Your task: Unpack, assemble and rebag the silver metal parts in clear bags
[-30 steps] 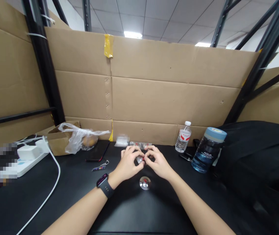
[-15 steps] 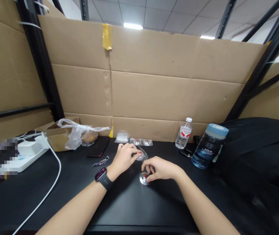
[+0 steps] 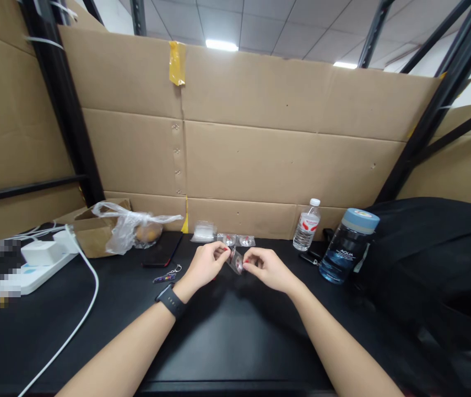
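A small clear plastic bag (image 3: 236,262) is held up between my two hands, just above the black table. Inside it shows a round, shiny disc with some red on it, partly hidden by fingers. My left hand (image 3: 208,264), with a dark watch (image 3: 171,300) on the wrist, pinches the bag's upper left edge. On the other side, my right hand (image 3: 269,269) has its thumb and fingertips closed at the bag's right side, by the disc. Behind the hands lie two similar bagged discs (image 3: 237,240) and a stack of clear bags (image 3: 204,231).
Left of my hands are a keychain (image 3: 167,275), a phone (image 3: 162,251), a plastic bag of round food (image 3: 146,234), a cardboard box (image 3: 98,231) and a white power strip (image 3: 32,275). A water bottle (image 3: 306,226), a blue-lidded bottle (image 3: 347,248) and a black backpack (image 3: 429,259) stand right.
The silver-and-red disc has left the table and now appears in the clear bag. My right hand has moved up beside the left, and both now grip the bag.
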